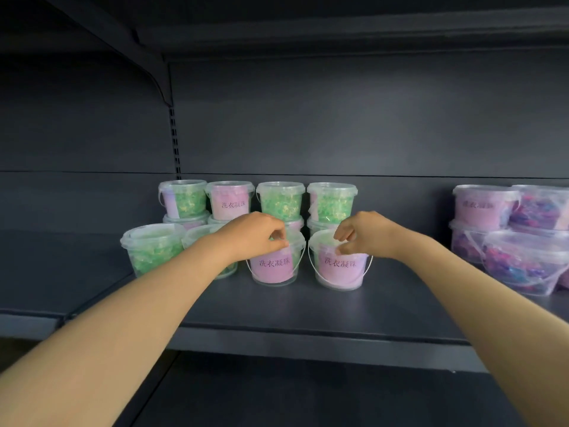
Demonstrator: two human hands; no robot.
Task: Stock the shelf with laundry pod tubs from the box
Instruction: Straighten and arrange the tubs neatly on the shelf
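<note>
Front row, shelf (308, 309). The left hand (255, 235) has its grip pinched on the lid rim of the left tub (272, 266). The right hand (365, 232) grasps the right tub (338, 268) likewise, probably squaring both. Tubs stand upright, long axis vertical, pink labels facing out for shoppers, ahead of the stacked tubs (280, 201).

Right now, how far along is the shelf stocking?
Done: clear plastic tubs of green pods stand two high at the back of the dark metal shelf. In hand: the left hand pinches the lid of the left pink-labelled clear tub, the right hand that of the right pink-labelled clear tub. Left: the box is out of view, so remaining stock is unknown.
</note>
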